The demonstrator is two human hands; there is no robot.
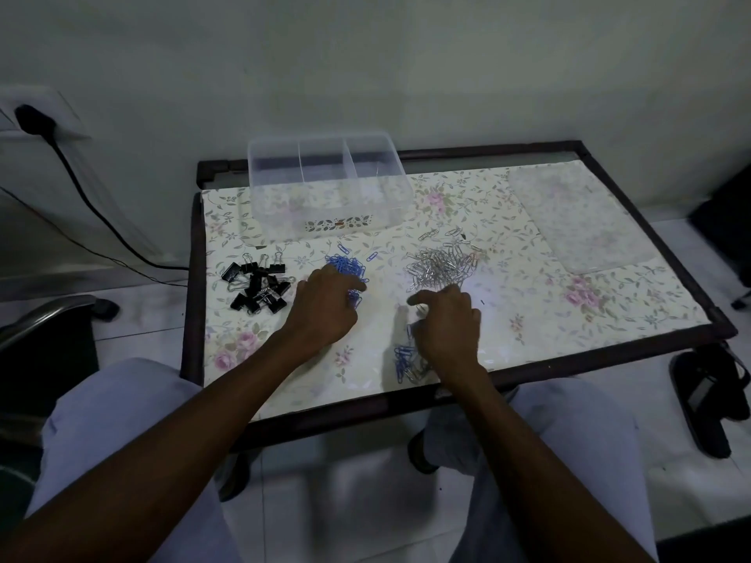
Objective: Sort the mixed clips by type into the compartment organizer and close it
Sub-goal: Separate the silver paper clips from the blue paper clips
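A clear compartment organizer (pixel 327 184) stands open and empty at the table's back. Black binder clips (pixel 257 287) lie in a pile at the left. Blue paper clips (pixel 348 266) form a pile in the middle, and my left hand (pixel 325 306) rests on its near edge, fingers curled over clips. Silver paper clips (pixel 441 266) lie heaped to the right. A small mixed heap of blue and silver clips (pixel 406 363) sits near the front edge, partly hidden under my right hand (pixel 447 323), whose fingers are bent with the forefinger stretched left. The clear lid (pixel 581 217) lies flat at the right.
The table (pixel 528 327) carries a floral cloth inside a dark wooden frame. A black cable (pixel 93 213) runs down the wall at the left. A chair arm (pixel 44 319) is at the left, and dark footwear (pixel 707 396) lies on the floor at the right.
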